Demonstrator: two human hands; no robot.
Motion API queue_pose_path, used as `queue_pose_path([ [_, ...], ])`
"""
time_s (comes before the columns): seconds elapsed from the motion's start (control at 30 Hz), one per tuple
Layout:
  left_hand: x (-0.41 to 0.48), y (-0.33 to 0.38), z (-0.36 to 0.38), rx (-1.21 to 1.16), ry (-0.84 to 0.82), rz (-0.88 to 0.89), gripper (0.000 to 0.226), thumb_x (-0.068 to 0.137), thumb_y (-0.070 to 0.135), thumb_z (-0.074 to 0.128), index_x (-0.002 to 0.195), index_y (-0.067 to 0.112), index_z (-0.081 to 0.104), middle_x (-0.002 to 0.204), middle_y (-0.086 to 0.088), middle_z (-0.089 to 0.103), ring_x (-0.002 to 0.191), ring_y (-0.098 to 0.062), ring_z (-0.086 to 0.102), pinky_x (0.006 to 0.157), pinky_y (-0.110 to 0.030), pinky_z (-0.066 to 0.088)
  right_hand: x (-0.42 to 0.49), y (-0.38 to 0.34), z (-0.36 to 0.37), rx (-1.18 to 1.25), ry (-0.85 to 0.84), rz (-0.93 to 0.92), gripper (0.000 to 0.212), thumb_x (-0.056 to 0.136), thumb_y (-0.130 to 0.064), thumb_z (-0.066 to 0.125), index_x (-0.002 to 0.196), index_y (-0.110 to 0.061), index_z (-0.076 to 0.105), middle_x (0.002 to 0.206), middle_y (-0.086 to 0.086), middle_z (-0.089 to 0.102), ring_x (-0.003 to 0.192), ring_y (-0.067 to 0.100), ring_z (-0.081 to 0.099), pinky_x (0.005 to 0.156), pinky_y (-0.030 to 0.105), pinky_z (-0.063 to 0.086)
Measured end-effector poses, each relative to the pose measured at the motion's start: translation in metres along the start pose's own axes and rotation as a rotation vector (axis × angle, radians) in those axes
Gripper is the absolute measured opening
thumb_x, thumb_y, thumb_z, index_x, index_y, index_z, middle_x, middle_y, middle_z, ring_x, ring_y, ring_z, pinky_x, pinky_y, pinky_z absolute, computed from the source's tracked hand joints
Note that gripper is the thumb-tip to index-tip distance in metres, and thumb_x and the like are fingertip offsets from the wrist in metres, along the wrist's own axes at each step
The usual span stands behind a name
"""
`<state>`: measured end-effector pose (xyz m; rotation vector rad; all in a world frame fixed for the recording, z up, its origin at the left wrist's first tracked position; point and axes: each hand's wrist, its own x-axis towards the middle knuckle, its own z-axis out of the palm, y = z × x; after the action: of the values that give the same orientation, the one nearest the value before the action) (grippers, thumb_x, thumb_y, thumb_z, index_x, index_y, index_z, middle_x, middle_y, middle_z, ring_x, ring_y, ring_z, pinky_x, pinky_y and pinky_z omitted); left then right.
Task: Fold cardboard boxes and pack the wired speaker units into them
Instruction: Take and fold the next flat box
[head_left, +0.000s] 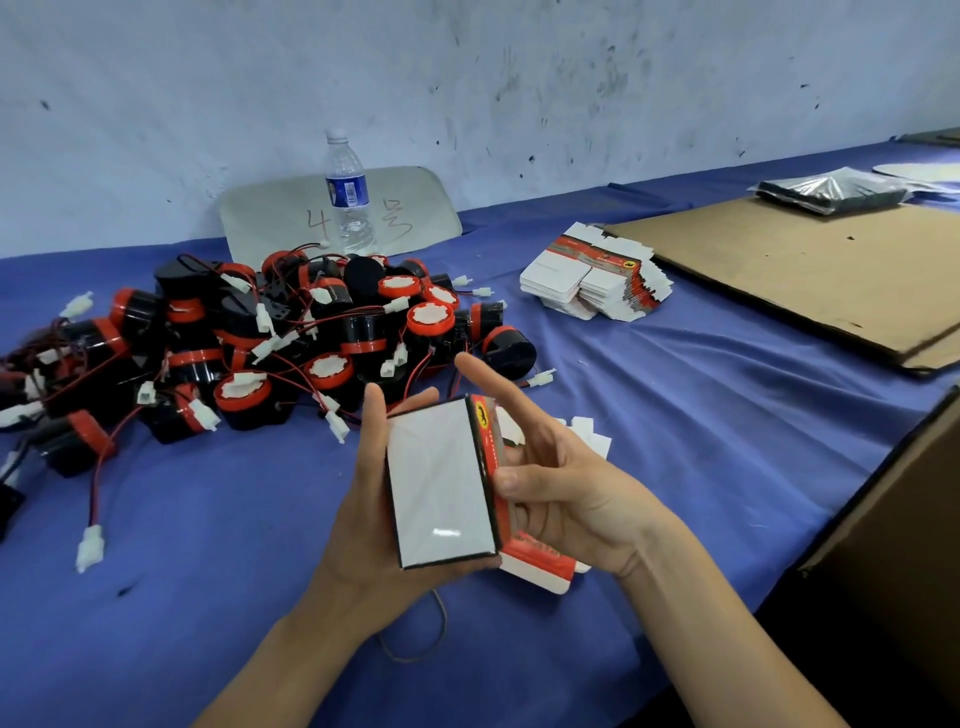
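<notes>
A small cardboard box (439, 480), white on its broad face with a red and black edge, is held above the blue table (727, 415) in the middle of the view. My left hand (363, 519) cups it from below and the left, fingers curled round its far end. My right hand (561, 483) grips its right side, thumb on the red edge, index finger stretched over the top. A heap of black and red speaker units (249, 343) with red wires and white plugs lies at the left. A stack of flat unfolded boxes (597, 280) lies beyond, to the right.
A water bottle (348, 192) stands behind the heap, before a grey board (415, 208) leaning on the wall. Brown cardboard sheets (810, 275) cover the right of the table, with a plastic-wrapped pack (831, 189) on them. A large carton (893, 545) stands at the right edge.
</notes>
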<state>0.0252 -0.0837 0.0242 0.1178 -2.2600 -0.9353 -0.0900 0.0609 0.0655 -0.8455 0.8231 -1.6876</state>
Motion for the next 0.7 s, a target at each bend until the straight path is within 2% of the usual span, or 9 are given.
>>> queue_pose_path([
  [0.03,0.002,-0.003,-0.002,-0.045,-0.044,-0.049,0.122,0.05,0.088,0.063,0.149,0.027,0.029,0.144,0.021,0.041,0.131,-0.005,0.041,0.106,-0.043,0.038,-0.001,-0.002,0.002,0.009,0.029,-0.042,0.078,0.079,0.008,0.062,0.14,-0.037,0.042,0.097,0.009,0.071,0.08,0.02,0.07,0.067,0.032,0.059],
  [0.1,0.013,-0.016,-0.005,-0.039,-0.104,-0.109,0.093,0.068,0.073,0.068,0.142,0.023,0.043,0.142,0.001,0.05,0.133,-0.024,0.043,0.102,-0.048,0.045,-0.004,-0.009,0.006,-0.003,0.052,-0.169,0.077,0.082,0.009,0.056,0.142,-0.035,0.038,0.092,0.008,0.072,0.079,0.019,0.069,0.068,0.03,0.057],
  [0.17,0.023,-0.038,-0.01,0.232,-0.028,-0.201,0.081,0.08,0.047,0.073,0.148,0.02,0.037,0.153,-0.006,0.035,0.144,-0.031,0.024,0.114,-0.049,0.028,-0.011,-0.018,0.012,-0.219,0.097,-0.317,0.079,0.082,0.005,0.058,0.143,-0.039,0.036,0.085,0.01,0.069,0.072,0.021,0.066,0.067,0.03,0.053],
  [0.27,0.023,-0.067,-0.02,0.372,0.083,-0.416,0.066,0.089,0.024,0.068,0.147,0.019,0.036,0.156,-0.01,0.027,0.148,-0.029,0.007,0.118,-0.042,0.014,-0.018,-0.022,0.003,-1.197,0.447,-0.387,0.087,0.08,-0.005,0.053,0.143,-0.054,0.021,0.064,0.007,0.051,0.059,0.024,0.046,0.056,0.035,0.044],
  [0.3,0.022,-0.069,-0.021,0.35,0.076,-0.45,0.059,0.09,0.021,0.066,0.144,0.017,0.042,0.154,-0.01,0.031,0.148,-0.028,0.01,0.118,-0.039,0.015,-0.016,-0.02,-0.002,-1.547,0.498,-0.317,0.09,0.079,-0.007,0.051,0.145,-0.056,0.014,0.067,0.0,0.051,0.064,0.022,0.047,0.058,0.037,0.043],
  [0.37,0.02,-0.071,-0.019,0.331,0.068,-0.392,0.049,0.09,0.017,0.066,0.137,0.015,0.053,0.148,-0.008,0.041,0.146,-0.025,0.018,0.115,-0.033,0.018,-0.009,-0.014,-0.006,-1.859,0.446,-0.107,0.087,0.082,-0.007,0.047,0.146,-0.053,0.008,0.094,-0.008,0.061,0.088,0.017,0.048,0.072,0.032,0.041],
  [0.43,0.022,-0.065,-0.017,0.315,0.012,-0.264,0.049,0.09,0.022,0.067,0.137,0.023,0.052,0.144,0.001,0.045,0.145,-0.02,0.022,0.114,-0.03,0.017,-0.004,-0.004,-0.011,-1.879,0.382,-0.045,0.08,0.086,-0.006,0.042,0.146,-0.051,0.014,0.112,-0.009,0.059,0.102,0.017,0.043,0.084,0.028,0.035],
  [0.57,0.021,-0.048,-0.009,0.358,-0.174,-0.159,0.044,0.09,0.054,0.044,0.133,0.053,0.033,0.144,0.018,0.034,0.147,-0.01,0.01,0.116,-0.038,0.008,-0.001,-0.001,-0.012,-1.758,0.381,-0.189,0.066,0.09,-0.003,0.043,0.144,-0.041,0.036,0.102,0.0,0.061,0.103,0.019,0.044,0.09,0.029,0.038],
  [0.7,0.021,-0.051,-0.001,0.346,-0.17,-0.146,0.041,0.095,0.035,0.056,0.135,0.028,0.053,0.139,0.01,0.051,0.143,-0.009,0.021,0.118,-0.036,0.013,-0.001,-0.001,-0.01,-1.676,0.391,-0.321,0.058,0.086,0.005,0.05,0.136,-0.024,0.053,0.099,0.003,0.063,0.1,0.022,0.05,0.087,0.028,0.042],
])
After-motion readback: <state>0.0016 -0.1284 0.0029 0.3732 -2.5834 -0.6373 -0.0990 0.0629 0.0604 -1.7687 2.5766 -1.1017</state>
